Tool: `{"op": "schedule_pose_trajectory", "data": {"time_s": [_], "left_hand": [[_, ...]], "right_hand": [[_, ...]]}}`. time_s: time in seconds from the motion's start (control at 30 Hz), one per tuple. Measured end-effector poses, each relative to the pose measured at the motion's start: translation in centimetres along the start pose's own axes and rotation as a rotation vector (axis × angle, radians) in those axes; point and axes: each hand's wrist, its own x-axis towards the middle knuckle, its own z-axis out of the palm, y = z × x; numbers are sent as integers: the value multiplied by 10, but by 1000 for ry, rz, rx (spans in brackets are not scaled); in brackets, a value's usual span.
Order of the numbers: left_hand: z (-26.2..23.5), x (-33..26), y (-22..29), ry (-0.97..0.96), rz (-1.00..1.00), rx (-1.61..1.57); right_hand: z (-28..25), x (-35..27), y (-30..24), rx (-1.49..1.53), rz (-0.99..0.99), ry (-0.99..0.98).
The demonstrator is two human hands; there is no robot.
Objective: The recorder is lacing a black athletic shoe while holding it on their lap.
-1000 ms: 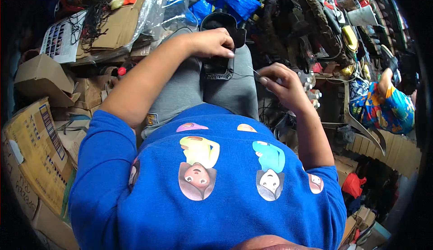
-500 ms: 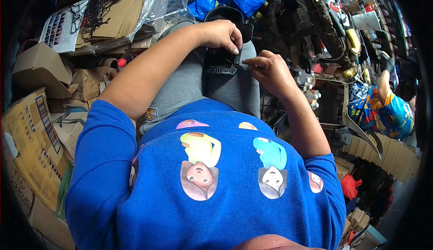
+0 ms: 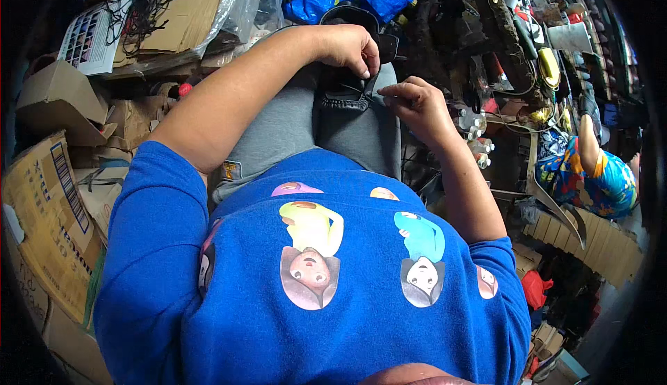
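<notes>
1. Hands, two: left hand [image 3: 351,48] presses one black shoe piece [image 3: 345,93] on the lap, fingers curled.
2. Right hand [image 3: 415,103], at its three o'clock, pinches its edge.
3. Cardboard boxes [image 3: 48,204] at nine o'clock.

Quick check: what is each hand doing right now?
Left hand: closed on the black shoe on the lap.
Right hand: fingers pinched together beside the shoe; what they hold cannot be told.

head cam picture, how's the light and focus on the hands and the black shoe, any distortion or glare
Head view: even daylight, soft shadows, no strong glare; the left hand, right hand and black shoe on the lap look sharp. Fisheye bending curves the cardboard boxes at the left, and the corners fall to black.
</notes>
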Motion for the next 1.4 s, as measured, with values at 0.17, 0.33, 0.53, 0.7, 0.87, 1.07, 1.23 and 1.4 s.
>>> {"op": "schedule_pose_trajectory", "data": {"time_s": [0.17, 0.33, 0.53, 0.7, 0.87, 1.07, 1.23, 1.4], "left_hand": [[-1, -3, 0, 7, -31, -25], [-1, -2, -9, -31, -5, -20], [-1, -2, -7, -37, 39, -8], [0, 1, -5, -32, -7, -36], [-1, 5, -1, -41, -32, -41], [-4, 0, -5, -45, 66, 64], [-4, 1, -8, -86, 76, 51], [-5, -2, -8, -93, 70, 67]], "right_hand": [[2, 0, -3, -289, -221, 48], [8, -3, -1, -148, -97, 43], [10, 6, 18, 127, -32, 8], [2, 10, 1, -65, -92, -30], [8, 11, 7, -63, -178, -20], [-2, 7, 8, 19, -57, -111], [-1, 3, 4, 56, -44, -107], [-1, 4, 3, 50, -38, -120]]}}
